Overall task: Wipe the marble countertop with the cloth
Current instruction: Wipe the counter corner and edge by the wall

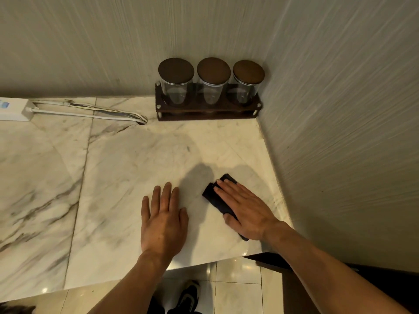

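Note:
The white marble countertop with grey veins fills the middle of the head view. A dark folded cloth lies flat on it near the right wall. My right hand presses flat on top of the cloth, fingers stretched forward, covering most of it. My left hand rests palm down on the bare marble just left of the cloth, fingers spread, holding nothing.
A dark wooden rack with three glass jars with brown lids stands in the back right corner. A white power strip and its cables lie along the back wall at left. Walls close the back and right. The counter's front edge drops to a tiled floor.

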A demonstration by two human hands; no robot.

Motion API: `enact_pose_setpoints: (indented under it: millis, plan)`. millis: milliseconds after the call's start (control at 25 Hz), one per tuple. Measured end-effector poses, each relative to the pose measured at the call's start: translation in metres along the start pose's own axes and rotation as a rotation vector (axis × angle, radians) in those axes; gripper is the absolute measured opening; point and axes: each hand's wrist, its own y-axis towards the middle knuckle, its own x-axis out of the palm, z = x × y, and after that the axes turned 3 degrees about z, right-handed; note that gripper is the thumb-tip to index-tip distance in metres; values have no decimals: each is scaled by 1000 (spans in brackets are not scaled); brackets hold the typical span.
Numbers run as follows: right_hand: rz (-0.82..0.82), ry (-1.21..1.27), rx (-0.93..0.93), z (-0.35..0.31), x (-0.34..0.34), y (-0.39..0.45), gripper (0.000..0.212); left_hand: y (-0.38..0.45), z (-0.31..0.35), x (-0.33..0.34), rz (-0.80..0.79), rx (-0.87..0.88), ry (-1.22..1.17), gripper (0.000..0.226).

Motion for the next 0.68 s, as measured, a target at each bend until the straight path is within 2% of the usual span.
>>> enact_pose_setpoints:
  millis: [400,680]
  plan:
    - [32,-3,9,28,-10,40,68,0,3,-5,-37,-3,61,58]
    - [86,-42,110,47,-15,79,68,3,3,-9,-33,17,62,56]
